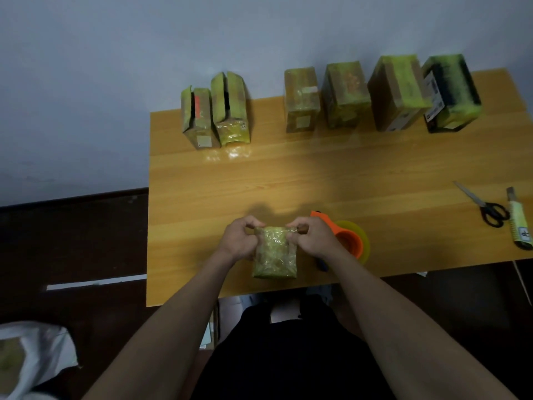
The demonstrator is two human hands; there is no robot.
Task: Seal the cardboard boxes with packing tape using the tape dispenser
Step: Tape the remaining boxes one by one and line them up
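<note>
A small cardboard box (275, 255) wrapped in shiny tape stands near the table's front edge. My left hand (239, 241) grips its left top corner and my right hand (313, 239) grips its right top corner, fingers curled over the top. The orange tape dispenser (346, 238) with its yellowish tape roll lies on the table just right of my right hand. Two boxes with open top flaps (215, 111) stand at the back left. Several closed boxes (383, 93) stand in a row at the back right.
Black-handled scissors (487, 210) and a utility knife (519, 223) lie at the table's right edge. The wooden table (317, 174) meets a grey wall at the back. A white bag (31, 353) lies on the dark floor at the lower left.
</note>
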